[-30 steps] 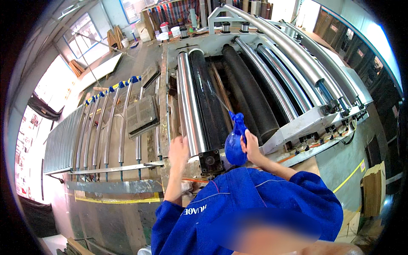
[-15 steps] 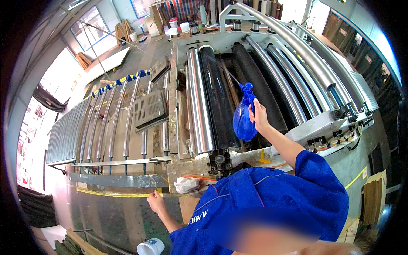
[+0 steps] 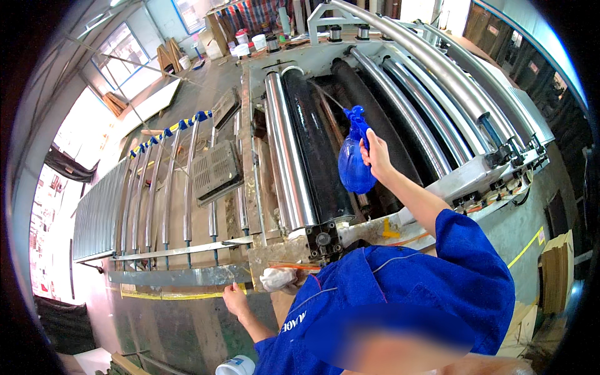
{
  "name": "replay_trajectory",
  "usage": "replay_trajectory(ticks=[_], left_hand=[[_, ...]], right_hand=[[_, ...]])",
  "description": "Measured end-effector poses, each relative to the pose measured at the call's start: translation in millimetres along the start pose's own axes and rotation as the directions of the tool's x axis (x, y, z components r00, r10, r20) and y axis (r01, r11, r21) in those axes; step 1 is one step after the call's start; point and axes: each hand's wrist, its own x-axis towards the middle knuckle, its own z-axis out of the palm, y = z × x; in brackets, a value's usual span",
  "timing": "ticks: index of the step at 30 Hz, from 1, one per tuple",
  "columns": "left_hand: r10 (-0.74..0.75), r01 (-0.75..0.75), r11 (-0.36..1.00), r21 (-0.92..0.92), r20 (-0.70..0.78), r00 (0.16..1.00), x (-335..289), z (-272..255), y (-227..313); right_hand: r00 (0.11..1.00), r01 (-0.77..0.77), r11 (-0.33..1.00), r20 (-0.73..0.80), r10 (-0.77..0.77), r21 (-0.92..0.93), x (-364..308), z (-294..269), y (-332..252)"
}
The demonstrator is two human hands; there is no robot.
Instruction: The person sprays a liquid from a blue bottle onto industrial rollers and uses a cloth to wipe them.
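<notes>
Currently I see, on my feed, the translucent blue plastic bottle with a thin spout [image 3: 356,169] held over the gap between the glossy black roller [image 3: 315,150] and the matte black roller [image 3: 359,81], inside the near edge of the pale, worn metal machine frame [image 3: 275,253]. Its long axis runs roughly along the rollers, rounded base toward the near edge and neck toward the far edge. From the neck, the spout slants to the far left, toward the glossy roller.

My operator's right hand [image 3: 373,153] is gripping the bottle around its handle side. The left hand [image 3: 236,300] is loosely curled beyond the frame's near left corner; I cannot tell whether its fingertips meet. Near that corner lies a crumpled white bundle [image 3: 275,279].

A second ago the bottle was closer to the near edge, and the left hand was by the near end of the shiny chrome roller [image 3: 289,150]. Half a second ago both hands already had much their present places; the bottle is now slightly farther in.
</notes>
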Motion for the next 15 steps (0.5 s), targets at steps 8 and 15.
replay_trajectory(ticks=[8,15], left_hand=[[-0.047,0.047,0.999,0.016,0.013,0.999,-1.3,-2.4,0.3],[-0.050,0.049,0.999,0.020,0.026,0.998,3.4,2.1,-0.5]], right_hand=[[0.999,-0.019,0.999,0.042,0.021,-0.049,6.8,4.4,1.5],[0.999,-0.029,1.000,0.041,0.029,0.001,13.7,3.1,1.6]])
